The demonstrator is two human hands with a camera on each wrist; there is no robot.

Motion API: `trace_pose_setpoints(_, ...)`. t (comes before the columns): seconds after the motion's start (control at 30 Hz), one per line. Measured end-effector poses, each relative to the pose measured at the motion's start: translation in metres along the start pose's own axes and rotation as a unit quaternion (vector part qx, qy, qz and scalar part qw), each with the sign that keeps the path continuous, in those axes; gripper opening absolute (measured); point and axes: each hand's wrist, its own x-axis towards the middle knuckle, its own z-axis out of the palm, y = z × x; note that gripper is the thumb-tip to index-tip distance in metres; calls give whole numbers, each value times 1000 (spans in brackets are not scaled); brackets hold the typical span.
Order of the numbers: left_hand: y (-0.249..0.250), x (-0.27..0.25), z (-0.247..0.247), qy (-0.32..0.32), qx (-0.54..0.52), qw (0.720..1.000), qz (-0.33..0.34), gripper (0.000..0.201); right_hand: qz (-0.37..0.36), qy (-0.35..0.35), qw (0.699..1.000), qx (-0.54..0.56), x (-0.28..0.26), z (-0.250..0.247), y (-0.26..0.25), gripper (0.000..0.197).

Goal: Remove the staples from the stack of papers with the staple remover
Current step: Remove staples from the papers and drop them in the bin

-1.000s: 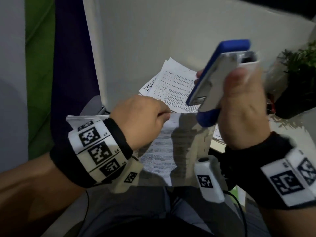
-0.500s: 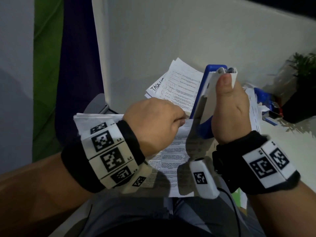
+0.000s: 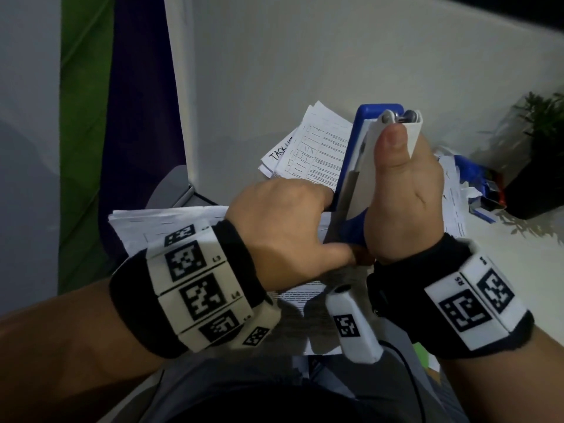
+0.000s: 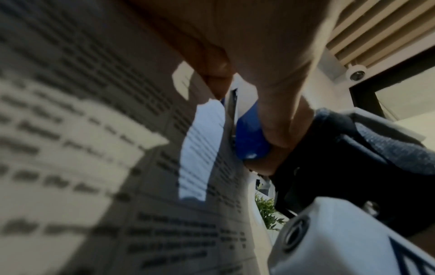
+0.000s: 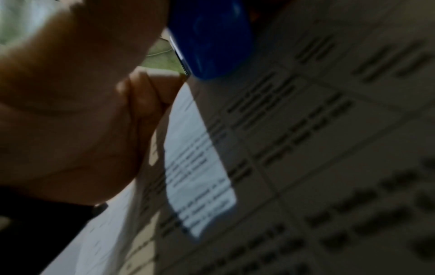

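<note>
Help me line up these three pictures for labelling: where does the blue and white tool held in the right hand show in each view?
Head: the tool stands upright, centre right, gripped by the right hand.
Left wrist: only its blue end shows, centre, under the hand.
Right wrist: its blue end fills the top centre.
Shared landmark: the printed papers beneath it.

Both forearms come up from the bottom of the head view, each with a black wrist band carrying white marker blocks. The left hand [image 3: 283, 227] is knuckles up, fingers curled under, thumb poking out toward the other wrist and almost touching the heel of that palm. The right hand [image 3: 403, 196] stands upright just beside it, thumb stretched straight up with the nail facing the camera, fingers wrapped out of sight behind. Can't tell exactly what the left fingertips are pinching.
</note>
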Motion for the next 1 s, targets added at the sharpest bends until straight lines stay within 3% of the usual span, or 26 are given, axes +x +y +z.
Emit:
trace_pose_setpoints(0.2,0,-2,-2,29,-61,998,-8,36,-18,9,999,34,-2,3,-3,25)
trace_pose_setpoints(0.37,-1,-1,3,45,-57,997,-14,40,4,-1,999,44,0,6,-1,33)
trace_pose_setpoints(0.5,-18,11,0,-50,4,999,5,30,77,-13,996,50,3,2,8,61)
trace_pose_setpoints(0.57,-32,16,-1,-61,9,998,-19,33,124,16,991,56,9,-5,8,63)
trace_pose_setpoints(0.7,-42,23,2,-5,-5,999,-51,27,157,93,970,163,31,-36,13,49)
trace_pose_setpoints(0.8,-44,24,5,19,12,998,-56,21,198,36,969,144,35,-54,16,59)
trace_pose_setpoints(0.9,-48,24,14,68,28,997,-38,10,230,-77,963,119,20,-48,13,58)
trace_pose_setpoints(0.93,-49,24,18,90,34,995,-18,6,248,-110,956,113,14,-43,13,66)
trace_pose_setpoints(1.0,-49,22,29,112,56,991,44,13,288,-146,942,93,4,-37,23,103)
